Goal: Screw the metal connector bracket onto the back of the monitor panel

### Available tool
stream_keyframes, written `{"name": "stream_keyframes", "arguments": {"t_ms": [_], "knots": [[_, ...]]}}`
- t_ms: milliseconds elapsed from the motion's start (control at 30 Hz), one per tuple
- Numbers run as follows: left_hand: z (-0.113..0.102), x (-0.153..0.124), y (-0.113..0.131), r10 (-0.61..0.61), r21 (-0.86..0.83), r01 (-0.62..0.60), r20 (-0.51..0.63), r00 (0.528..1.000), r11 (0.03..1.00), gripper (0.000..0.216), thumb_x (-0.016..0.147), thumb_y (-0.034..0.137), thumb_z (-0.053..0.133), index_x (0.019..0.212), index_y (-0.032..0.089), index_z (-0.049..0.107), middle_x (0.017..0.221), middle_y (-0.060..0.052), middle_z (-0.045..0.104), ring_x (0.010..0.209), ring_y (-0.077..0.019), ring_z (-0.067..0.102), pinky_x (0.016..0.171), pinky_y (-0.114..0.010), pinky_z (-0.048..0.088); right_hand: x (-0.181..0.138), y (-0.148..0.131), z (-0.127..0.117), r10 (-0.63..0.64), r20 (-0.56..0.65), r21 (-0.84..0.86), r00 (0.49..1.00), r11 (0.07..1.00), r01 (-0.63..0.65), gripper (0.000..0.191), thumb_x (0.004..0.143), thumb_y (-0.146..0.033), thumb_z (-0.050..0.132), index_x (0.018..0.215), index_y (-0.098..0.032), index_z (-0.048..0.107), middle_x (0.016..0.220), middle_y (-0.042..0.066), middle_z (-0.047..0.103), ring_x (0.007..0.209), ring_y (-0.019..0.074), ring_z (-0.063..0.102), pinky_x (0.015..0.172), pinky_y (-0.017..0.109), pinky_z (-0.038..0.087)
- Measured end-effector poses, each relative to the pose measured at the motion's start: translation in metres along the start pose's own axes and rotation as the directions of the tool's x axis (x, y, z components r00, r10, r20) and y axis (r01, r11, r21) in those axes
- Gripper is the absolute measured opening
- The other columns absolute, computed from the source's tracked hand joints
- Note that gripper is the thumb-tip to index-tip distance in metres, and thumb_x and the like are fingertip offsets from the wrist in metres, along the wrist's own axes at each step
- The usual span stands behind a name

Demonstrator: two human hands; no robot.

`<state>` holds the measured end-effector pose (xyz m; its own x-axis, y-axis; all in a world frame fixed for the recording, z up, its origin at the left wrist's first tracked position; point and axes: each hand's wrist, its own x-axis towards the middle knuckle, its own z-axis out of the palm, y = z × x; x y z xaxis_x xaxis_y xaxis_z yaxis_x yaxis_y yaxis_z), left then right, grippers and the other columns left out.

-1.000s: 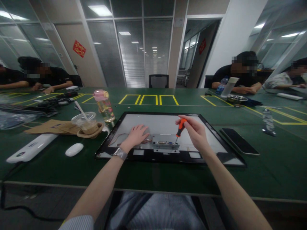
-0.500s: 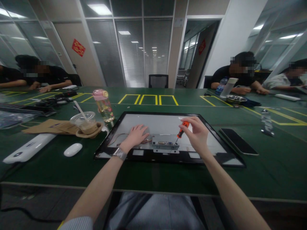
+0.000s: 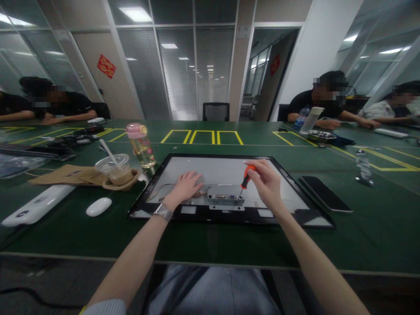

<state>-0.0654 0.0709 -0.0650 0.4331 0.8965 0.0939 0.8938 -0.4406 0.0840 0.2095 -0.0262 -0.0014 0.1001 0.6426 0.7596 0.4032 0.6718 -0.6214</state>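
A black-framed monitor panel [image 3: 288,183] lies face down on the green table, its silver back up. A small metal connector box [image 3: 225,197] sits near its front edge. My right hand [image 3: 267,183] is closed on an orange-handled screwdriver [image 3: 245,176], whose tip rests at the box's right end. My left hand [image 3: 185,186] lies flat and open on the panel just left of the box, over some thin wires. A watch is on my left wrist.
Left of the panel are a white mouse [image 3: 98,206], a white long device [image 3: 36,205], a plastic cup with straw [image 3: 113,168] on brown paper and a pink-capped bottle [image 3: 141,144]. A black phone [image 3: 325,193] lies to the right. Other people sit at the far corners.
My right hand tilted the screwdriver down and then back up a little, keeping its tip at the box. My left hand stayed flat on the panel.
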Motion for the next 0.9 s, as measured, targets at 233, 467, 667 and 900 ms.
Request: {"name": "stream_keyframes", "arguments": {"t_ms": [233, 467, 667, 900], "knots": [[-0.0040, -0.0009, 0.0022, -0.009, -0.002, 0.009, 0.008, 1.000, 1.000, 0.052, 0.101, 0.048, 0.038, 0.146, 0.023, 0.044, 0.156, -0.013, 0.041, 0.143, -0.0327, 0.038, 0.117, -0.050, 0.030, -0.0026, 0.0025, 0.0032, 0.031, 0.042, 0.113, 0.999, 0.993, -0.036, 0.027, 0.093, -0.026, 0.057, 0.117, -0.028, 0.068, 0.105, 0.006, 0.069, 0.089, 0.0204, 0.069, 0.085, 0.042, 0.057], [-0.0059, -0.0019, 0.0038, -0.008, -0.006, 0.008, 0.021, 1.000, 1.000, 0.052, 0.101, 0.047, 0.039, 0.146, 0.022, 0.044, 0.155, -0.014, 0.041, 0.144, -0.0320, 0.037, 0.117, -0.050, 0.030, -0.0027, 0.0057, 0.0026, 0.004, 0.029, 0.076, 1.000, 0.997, -0.006, 0.024, 0.092, -0.025, 0.059, 0.113, -0.029, 0.071, 0.103, 0.005, 0.064, 0.091, 0.0197, 0.065, 0.084, 0.040, 0.056], [-0.0062, -0.0028, 0.0053, -0.010, -0.008, 0.011, 0.016, 1.000, 1.000, 0.052, 0.101, 0.047, 0.039, 0.146, 0.022, 0.044, 0.156, -0.013, 0.041, 0.143, -0.0336, 0.038, 0.116, -0.052, 0.031, -0.0032, 0.0054, 0.0041, 0.027, 0.033, 0.112, 0.999, 0.993, -0.030, 0.027, 0.092, -0.024, 0.058, 0.117, -0.028, 0.068, 0.105, 0.006, 0.067, 0.091, 0.0201, 0.067, 0.086, 0.042, 0.057], [-0.0067, -0.0032, 0.0059, -0.015, 0.001, 0.015, 0.023, 1.000, 1.000, 0.052, 0.101, 0.046, 0.038, 0.146, 0.022, 0.044, 0.156, -0.014, 0.040, 0.144, -0.0330, 0.038, 0.117, -0.052, 0.030, -0.0019, 0.0066, 0.0040, -0.020, -0.033, 0.032, 0.999, 0.999, 0.021, 0.018, 0.090, -0.025, 0.061, 0.105, -0.028, 0.071, 0.099, 0.005, 0.060, 0.087, 0.0193, 0.062, 0.080, 0.040, 0.056]]}}
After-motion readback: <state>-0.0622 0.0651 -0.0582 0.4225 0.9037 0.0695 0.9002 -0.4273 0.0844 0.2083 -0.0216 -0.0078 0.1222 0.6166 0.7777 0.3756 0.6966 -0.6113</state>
